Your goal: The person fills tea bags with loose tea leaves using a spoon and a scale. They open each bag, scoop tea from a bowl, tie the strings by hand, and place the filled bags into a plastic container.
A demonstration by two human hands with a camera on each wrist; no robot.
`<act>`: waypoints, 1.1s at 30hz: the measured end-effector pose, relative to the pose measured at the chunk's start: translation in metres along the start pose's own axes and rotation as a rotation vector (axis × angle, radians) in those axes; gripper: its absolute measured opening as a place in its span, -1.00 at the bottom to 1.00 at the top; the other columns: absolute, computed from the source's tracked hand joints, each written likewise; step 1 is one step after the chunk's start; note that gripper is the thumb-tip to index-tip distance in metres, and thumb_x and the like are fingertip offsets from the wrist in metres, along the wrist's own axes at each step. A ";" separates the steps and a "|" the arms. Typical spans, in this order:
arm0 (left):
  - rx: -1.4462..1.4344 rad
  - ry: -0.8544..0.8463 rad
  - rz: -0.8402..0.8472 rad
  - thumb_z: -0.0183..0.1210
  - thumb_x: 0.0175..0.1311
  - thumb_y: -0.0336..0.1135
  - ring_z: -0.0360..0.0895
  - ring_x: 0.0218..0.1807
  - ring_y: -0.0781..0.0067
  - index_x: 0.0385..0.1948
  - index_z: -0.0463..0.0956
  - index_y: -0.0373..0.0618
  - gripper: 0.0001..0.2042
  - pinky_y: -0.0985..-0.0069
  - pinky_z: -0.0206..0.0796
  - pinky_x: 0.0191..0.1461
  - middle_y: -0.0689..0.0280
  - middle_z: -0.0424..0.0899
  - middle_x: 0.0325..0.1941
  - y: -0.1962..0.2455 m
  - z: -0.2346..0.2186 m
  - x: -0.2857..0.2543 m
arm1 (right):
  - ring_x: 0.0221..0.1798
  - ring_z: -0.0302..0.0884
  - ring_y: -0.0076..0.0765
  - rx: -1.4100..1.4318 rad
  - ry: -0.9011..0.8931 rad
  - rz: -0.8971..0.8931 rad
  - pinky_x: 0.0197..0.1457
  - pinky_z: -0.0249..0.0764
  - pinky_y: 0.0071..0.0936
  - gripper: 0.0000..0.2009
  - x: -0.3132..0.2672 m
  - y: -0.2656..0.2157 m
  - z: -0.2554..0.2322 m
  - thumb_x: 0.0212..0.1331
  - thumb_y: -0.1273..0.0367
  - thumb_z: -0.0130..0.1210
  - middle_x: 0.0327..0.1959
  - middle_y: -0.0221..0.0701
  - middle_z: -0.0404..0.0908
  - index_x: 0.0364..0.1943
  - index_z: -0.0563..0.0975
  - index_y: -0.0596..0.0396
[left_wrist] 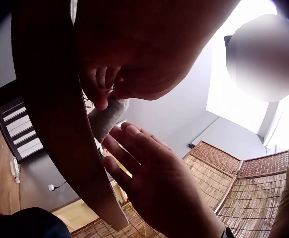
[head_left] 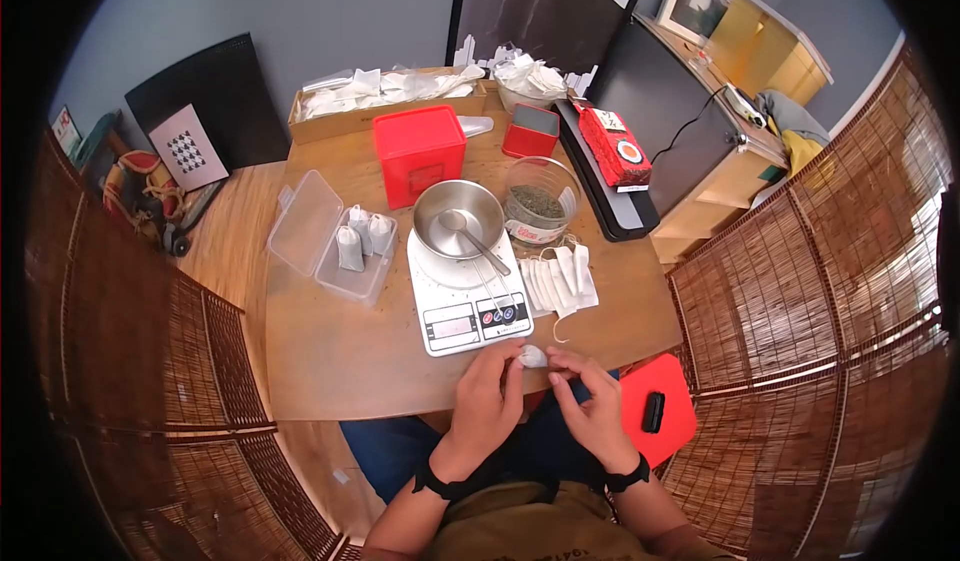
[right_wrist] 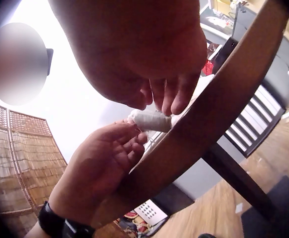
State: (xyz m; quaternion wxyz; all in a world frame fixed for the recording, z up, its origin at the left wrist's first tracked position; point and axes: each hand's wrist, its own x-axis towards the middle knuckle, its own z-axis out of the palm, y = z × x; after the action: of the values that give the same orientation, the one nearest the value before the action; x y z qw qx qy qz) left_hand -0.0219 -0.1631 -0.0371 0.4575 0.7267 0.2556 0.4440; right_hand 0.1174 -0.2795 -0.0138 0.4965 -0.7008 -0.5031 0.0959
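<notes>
Near the table's front edge, a filled white drawstring tea bag is between my two hands. My left hand pinches the bag at its gathered end, thumb against fingers. Lightly bent, the fingers of my right hand come right up to the opposite end, without curling round it. In the right wrist view the bag looks plump and lies sideways. Just beyond the hands stands a white kitchen scale bearing a steel bowl with a spoon in it.
Left of the scale, an open clear plastic box holds several filled bags. Flat empty bags lie to the right, below a clear tub of dried leaves. Behind are a red canister and a long box of white bags.
</notes>
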 end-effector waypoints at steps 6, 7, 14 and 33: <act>-0.087 0.011 -0.067 0.21 0.54 -0.56 0.79 -0.11 0.04 0.09 0.62 -0.30 -0.82 0.30 0.62 -0.05 0.02 0.80 0.04 -0.002 0.006 0.004 | -0.09 0.82 -0.24 0.059 -0.059 -0.020 -0.02 0.70 -0.42 -0.77 0.019 0.002 0.014 0.38 0.63 0.31 0.13 -0.13 0.83 0.07 0.71 0.26; -0.075 0.007 -0.094 0.22 0.52 -0.57 0.78 -0.13 0.06 0.09 0.62 -0.30 -0.81 0.32 0.61 -0.06 0.03 0.79 0.02 0.001 0.005 0.006 | -0.08 0.83 -0.24 0.067 -0.067 -0.024 -0.04 0.71 -0.42 -0.78 0.020 0.006 0.014 0.39 0.62 0.31 0.11 -0.13 0.83 0.07 0.71 0.26; 0.069 -0.061 -0.041 0.24 0.47 -0.62 0.80 -0.13 0.21 0.05 0.67 -0.30 -0.80 0.42 0.63 -0.03 0.06 0.80 -0.03 0.016 0.007 0.020 | -0.15 0.75 -0.08 -0.163 0.193 0.046 -0.09 0.66 -0.30 -0.78 0.077 0.027 -0.019 0.30 0.60 0.35 0.03 -0.20 0.83 0.01 0.74 0.25; 0.016 -0.115 -0.032 0.33 0.37 -0.61 0.80 0.00 -0.06 0.04 0.69 -0.28 -0.76 0.22 0.67 0.07 0.01 0.79 0.04 0.005 -0.001 0.021 | -0.14 0.75 -0.58 0.396 0.294 0.375 -0.10 0.62 -0.59 -0.81 0.137 0.065 -0.064 0.54 0.46 0.30 -0.12 -0.36 0.83 0.09 0.68 0.26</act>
State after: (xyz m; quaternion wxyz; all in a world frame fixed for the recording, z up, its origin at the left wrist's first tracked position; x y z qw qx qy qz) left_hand -0.0132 -0.1482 -0.0241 0.4729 0.7505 0.2439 0.3919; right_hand 0.2630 -0.2080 0.0162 0.6646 -0.6775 -0.2593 0.1795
